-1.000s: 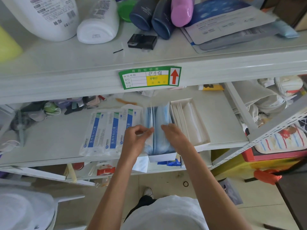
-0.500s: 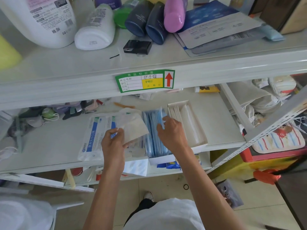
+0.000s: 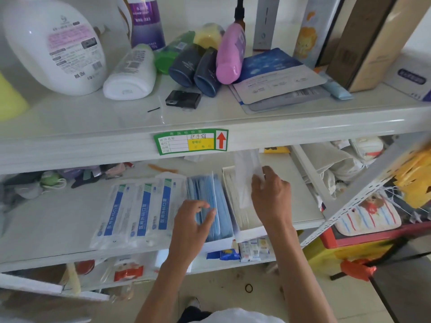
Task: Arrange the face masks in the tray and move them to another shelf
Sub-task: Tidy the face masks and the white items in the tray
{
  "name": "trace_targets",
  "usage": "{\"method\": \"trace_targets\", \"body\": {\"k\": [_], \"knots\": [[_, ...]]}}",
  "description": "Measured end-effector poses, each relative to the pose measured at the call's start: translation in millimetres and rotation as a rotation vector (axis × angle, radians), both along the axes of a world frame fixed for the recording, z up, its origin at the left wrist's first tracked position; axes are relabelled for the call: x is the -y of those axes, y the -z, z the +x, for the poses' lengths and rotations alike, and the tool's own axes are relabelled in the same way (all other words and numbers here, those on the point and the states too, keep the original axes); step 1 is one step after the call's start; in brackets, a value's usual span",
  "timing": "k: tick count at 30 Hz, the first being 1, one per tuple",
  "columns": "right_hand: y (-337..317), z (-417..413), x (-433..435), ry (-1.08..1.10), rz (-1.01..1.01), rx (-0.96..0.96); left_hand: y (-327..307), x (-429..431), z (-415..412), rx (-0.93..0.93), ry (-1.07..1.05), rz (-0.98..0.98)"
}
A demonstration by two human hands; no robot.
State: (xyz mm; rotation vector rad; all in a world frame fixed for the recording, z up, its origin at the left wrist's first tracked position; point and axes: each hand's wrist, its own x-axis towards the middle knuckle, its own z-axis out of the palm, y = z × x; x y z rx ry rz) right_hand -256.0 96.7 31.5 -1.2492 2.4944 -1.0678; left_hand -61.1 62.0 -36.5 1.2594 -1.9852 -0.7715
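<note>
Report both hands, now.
Left hand: open, fingers loose over the blue face masks.
Right hand: holding a white packet.

- Blue face masks (image 3: 211, 194) are standing on edge, packed in the white tray (image 3: 219, 244), just beneath the left grip (image 3: 193, 220).
- A white wrapped mask (image 3: 245, 178) is being pinched upright by the right grip (image 3: 270, 194).
- Blue-striped mask packs (image 3: 140, 210) are lying flat, just left of the left grip.

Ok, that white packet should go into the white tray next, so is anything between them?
Nothing visible. The right hand holds the white packet above the open white tray; the left hand is aside, at the blue masks.
</note>
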Motion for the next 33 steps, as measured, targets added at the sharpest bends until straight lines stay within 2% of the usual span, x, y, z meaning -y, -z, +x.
{"method": "trace_targets", "body": {"k": [3, 7, 9, 11, 14, 16, 18, 22, 28, 33], "knots": [[13, -10, -5, 0.061, 0.099, -0.052, 16, -6, -9, 0.279, -0.09, -0.021], [36, -1, -4, -0.015, 0.287, -0.005, 22, -12, -14, 0.353, -0.207, -0.02], [45, 3, -4, -0.036, 0.35, 0.026, 28, -9, -12, 0.326, -0.225, -0.041], [48, 8, -3, -0.004, 0.329, 0.046, 31, -6, -10, 0.298, -0.221, -0.076], [44, 22, 1, 0.061, 0.131, -0.008, 37, 0, -5, 0.271, -0.22, -0.098], [43, 40, 5, 0.007, 0.056, -0.049, 40, 3, -2, 0.296, -0.21, -0.108], [50, 60, 8, -0.103, 0.131, -0.043, 43, 4, 1, 0.284, -0.201, -0.109], [68, 98, 12, -0.19, 0.307, 0.09, 55, 8, 7, 0.11, -0.105, -0.016], [79, 122, 10, -0.1, 0.412, -0.152, 61, 5, 9, -0.014, -0.075, 0.054], [81, 110, 8, -0.014, 0.376, -0.295, 61, 4, 13, -0.034, -0.014, 0.067]]}}
